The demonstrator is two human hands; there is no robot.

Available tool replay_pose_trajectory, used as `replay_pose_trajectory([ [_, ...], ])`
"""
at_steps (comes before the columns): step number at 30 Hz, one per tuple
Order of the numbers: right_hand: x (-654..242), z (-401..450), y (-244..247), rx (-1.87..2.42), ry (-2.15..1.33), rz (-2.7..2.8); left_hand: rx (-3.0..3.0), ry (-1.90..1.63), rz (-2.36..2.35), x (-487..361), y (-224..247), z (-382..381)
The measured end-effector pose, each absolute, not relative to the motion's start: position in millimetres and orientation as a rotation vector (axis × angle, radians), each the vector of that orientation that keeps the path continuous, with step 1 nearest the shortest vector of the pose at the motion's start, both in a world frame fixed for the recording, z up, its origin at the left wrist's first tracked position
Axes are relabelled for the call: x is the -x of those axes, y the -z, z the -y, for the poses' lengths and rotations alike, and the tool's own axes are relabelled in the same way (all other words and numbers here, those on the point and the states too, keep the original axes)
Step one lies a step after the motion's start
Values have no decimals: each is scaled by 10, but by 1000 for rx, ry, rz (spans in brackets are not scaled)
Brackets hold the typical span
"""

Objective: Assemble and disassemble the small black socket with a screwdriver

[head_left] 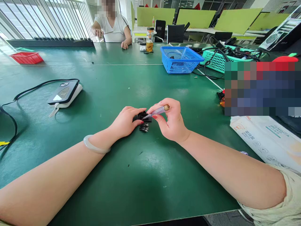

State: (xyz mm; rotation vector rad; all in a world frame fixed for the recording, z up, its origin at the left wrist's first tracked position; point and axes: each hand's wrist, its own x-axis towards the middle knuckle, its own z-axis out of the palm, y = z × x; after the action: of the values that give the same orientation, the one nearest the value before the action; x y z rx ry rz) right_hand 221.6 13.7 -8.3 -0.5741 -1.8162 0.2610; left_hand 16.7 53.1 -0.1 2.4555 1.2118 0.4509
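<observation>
My right hand [173, 124] is closed around a small screwdriver [160, 110] with a see-through purplish handle, tilted so that its tip points down and left. That tip reaches a small black plastic part [148, 119] on the table. Thumb and fingers of my left hand [124, 121] grip the same part from its left side and hide some of it. Just below it, close to my left thumb, lies another black piece [144, 127] with short metal prongs. Exactly where the tip touches is too small to tell.
On the green table [105, 188] a phone [64, 92] rests on a white block at left. Farther back are a red tray [27, 57], a blue basket [180, 61], a green basket of cables [215, 59] and a jar [149, 40]. A white package [263, 138] lies right. Another person [115, 29] sits opposite.
</observation>
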Motion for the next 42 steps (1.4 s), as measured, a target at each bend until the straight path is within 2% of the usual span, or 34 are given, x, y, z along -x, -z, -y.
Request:
replay_pose_trajectory([
  [8,-2216,-126,57,705,-224,1938,-2455,-466,-1197,-171,-25,-509],
  [15,-2222,-92,5,656,-248,1933,-2448,-471,-1206,-166,-16,-508],
  [24,-2241,-69,20,607,-85,1781,-2447,-454,-1252,-181,-24,-496],
  [35,-2244,-82,8,894,-246,1744,-2403,-457,-1294,-210,-59,-450],
  [42,-2219,-53,36,744,-234,1659,-2404,-458,-1287,-199,-40,-463],
])
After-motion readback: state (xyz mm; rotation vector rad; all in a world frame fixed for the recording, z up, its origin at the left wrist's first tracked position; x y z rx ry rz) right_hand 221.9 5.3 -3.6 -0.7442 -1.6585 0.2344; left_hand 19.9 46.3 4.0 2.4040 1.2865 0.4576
